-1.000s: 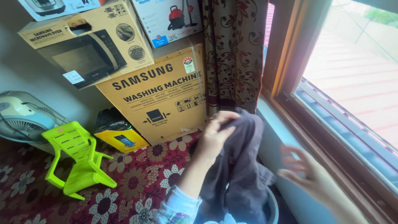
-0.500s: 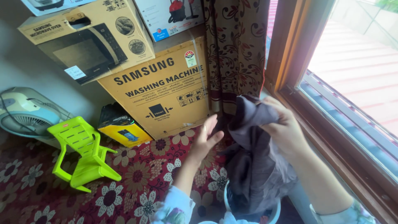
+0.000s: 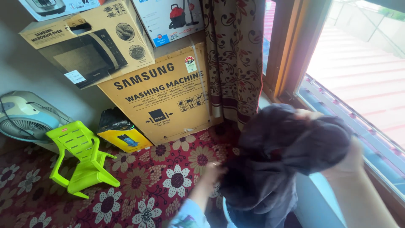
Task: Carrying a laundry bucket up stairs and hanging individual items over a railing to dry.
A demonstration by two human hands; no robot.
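Far to the left of the fingers a pale fan (image 3: 21,118) leans at the wall, and beside it a small lime-green plastic chair (image 3: 80,158) stands on the red floral carpet (image 3: 139,185). Next comes a black-and-yellow box (image 3: 120,131) tucked against a big brown carton (image 3: 162,99) with dark block lettering, a round red-and-green sticker near its upper right corner and a black square mark low on its face; a second brown carton (image 3: 88,42) picturing a microwave oven sits tilted on top, bearing a small white label, with a white box (image 3: 171,19) showing a red vacuum cleaner stacked beside it — likely all just stored out of the way. The left hand (image 3: 215,173) reaches low into the hanging folds of a dark grey cloth (image 3: 274,164); its fingers are mostly buried, so I cannot tell whether they grip. Above and behind, a patterned curtain (image 3: 236,59) hangs by the wooden window frame (image 3: 291,50). The right hand (image 3: 346,158) holds the cloth's bunched upper end up high, fingers closed around it, seemingly to let the rest drop and open out over a pale tub (image 3: 225,211) just below the left fingers.
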